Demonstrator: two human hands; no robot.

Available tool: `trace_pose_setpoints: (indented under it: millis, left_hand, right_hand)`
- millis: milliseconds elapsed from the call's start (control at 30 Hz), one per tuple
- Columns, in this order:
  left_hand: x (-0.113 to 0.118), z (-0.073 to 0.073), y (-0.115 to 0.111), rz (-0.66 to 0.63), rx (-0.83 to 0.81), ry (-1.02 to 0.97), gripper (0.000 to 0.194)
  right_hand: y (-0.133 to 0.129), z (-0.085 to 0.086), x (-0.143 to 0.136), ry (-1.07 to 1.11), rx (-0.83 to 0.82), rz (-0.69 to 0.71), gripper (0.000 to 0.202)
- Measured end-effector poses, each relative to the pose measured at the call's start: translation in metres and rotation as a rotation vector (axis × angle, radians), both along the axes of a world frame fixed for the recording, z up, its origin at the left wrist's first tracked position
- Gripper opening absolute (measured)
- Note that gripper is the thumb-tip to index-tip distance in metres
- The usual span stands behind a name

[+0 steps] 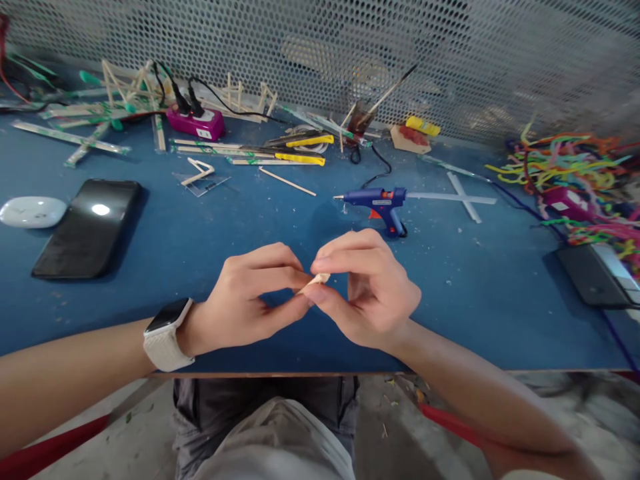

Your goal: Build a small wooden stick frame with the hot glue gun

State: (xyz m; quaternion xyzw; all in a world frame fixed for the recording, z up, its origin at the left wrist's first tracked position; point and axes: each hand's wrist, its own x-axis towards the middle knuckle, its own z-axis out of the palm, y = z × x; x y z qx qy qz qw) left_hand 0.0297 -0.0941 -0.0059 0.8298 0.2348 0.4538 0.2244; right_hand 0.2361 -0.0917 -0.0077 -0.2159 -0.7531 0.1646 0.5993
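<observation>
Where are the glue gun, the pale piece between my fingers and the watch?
Glue gun [376, 198], head view: middle of its blue body.
Pale piece [321, 278], head view: its exposed end.
Watch [164, 343], head view: its light strap.

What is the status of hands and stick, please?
Left hand, right hand: both pinching wooden stick. Stick partly hidden. Blue glue gun lying just beyond right hand.

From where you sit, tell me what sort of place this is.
Probably a craft or model-making workbench: a blue glue gun lies on the blue tabletop, with a thin wooden stick behind it to the left and colourful fuzzy strands heaped at right.
</observation>
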Motion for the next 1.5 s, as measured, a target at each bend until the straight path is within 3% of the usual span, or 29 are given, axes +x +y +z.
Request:
trace_pose_setpoints:
  millis: [333, 667, 1000, 1167, 1367, 1500]
  left_hand:
    - [0.000, 0.000, 0.001, 0.003, 0.007, -0.016, 0.015]
    - [0.001, 0.001, 0.001, -0.047, -0.034, -0.033, 0.017]
    - [0.000, 0.002, 0.002, -0.061, -0.063, -0.044, 0.018]
    - [0.001, 0.004, 0.002, -0.098, -0.113, -0.052, 0.019]
    - [0.002, 0.002, 0.006, -0.122, -0.255, -0.115, 0.023]
    - [0.002, 0.002, 0.004, -0.084, -0.213, -0.138, 0.020]
  right_hand:
    - [0.004, 0.001, 0.003, -0.050, 0.132, -0.062, 0.013]
    - [0.010, -0.001, 0.006, -0.066, 0.186, -0.026, 0.016]
    - [0.014, 0.000, 0.007, -0.106, 0.252, -0.080, 0.016]
    - [0.017, 0.001, 0.012, -0.157, 0.300, -0.056, 0.021]
    - [0.016, 0.001, 0.014, -0.178, 0.193, 0.034, 0.028]
    - [0.015, 0.004, 0.015, -0.225, 0.203, 0.037, 0.039]
